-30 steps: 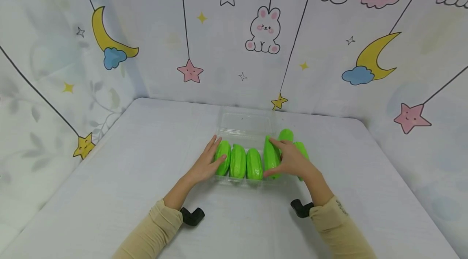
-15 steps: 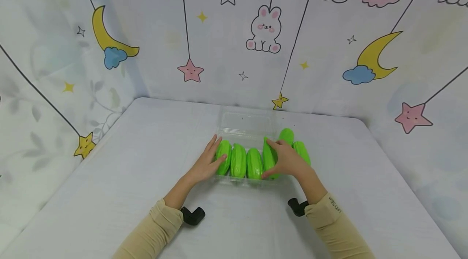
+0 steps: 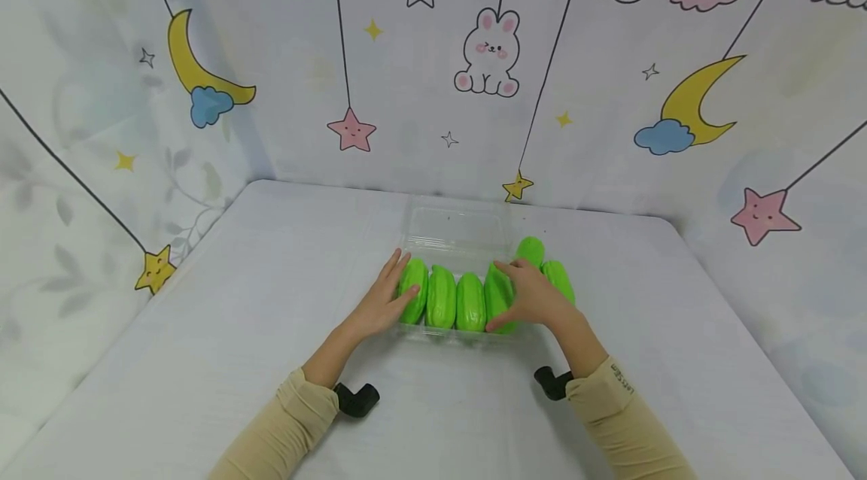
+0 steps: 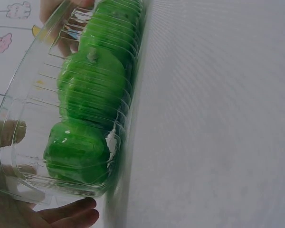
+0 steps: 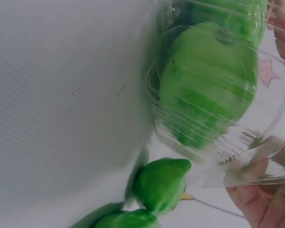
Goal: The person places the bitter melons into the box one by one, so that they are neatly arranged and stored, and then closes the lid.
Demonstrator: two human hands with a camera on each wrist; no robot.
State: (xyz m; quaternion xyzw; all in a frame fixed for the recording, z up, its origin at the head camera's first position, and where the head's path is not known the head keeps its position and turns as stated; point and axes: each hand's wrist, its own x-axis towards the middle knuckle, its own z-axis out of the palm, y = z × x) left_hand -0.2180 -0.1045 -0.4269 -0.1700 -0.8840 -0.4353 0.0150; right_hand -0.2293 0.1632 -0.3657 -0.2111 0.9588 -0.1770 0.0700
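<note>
In the head view, a transparent plastic clamshell box [image 3: 433, 335] stands with its lid [image 3: 457, 228] folded back. Several bright green, oblong cucumber-like vegetables [image 3: 442, 299] lie side by side in it. My left hand [image 3: 379, 307] rests along the box's left wall with straight fingers outside; its thumb lies over the leftmost vegetable [image 3: 418, 277]. My right hand [image 3: 542, 299] grips the rightmost vegetable in the row [image 3: 497, 296], fingers at its far end and thumb at its near end. The right wrist view shows a vegetable [image 5: 206, 80] low inside the box, behind the clear wall.
Two more green vegetables lie outside the box on its right, one farther back [image 3: 530, 249] and one nearer [image 3: 558, 279], partly behind my right hand. A white cloth [image 3: 284, 262] covers the table. Patterned fabric [image 3: 305, 74] hangs behind. Black wrist mounts [image 3: 357, 400] sit by the cuffs.
My right hand has moved slightly left with the gripped vegetable, which has settled lower beside the others in the row. The left hand has stayed in place.
</note>
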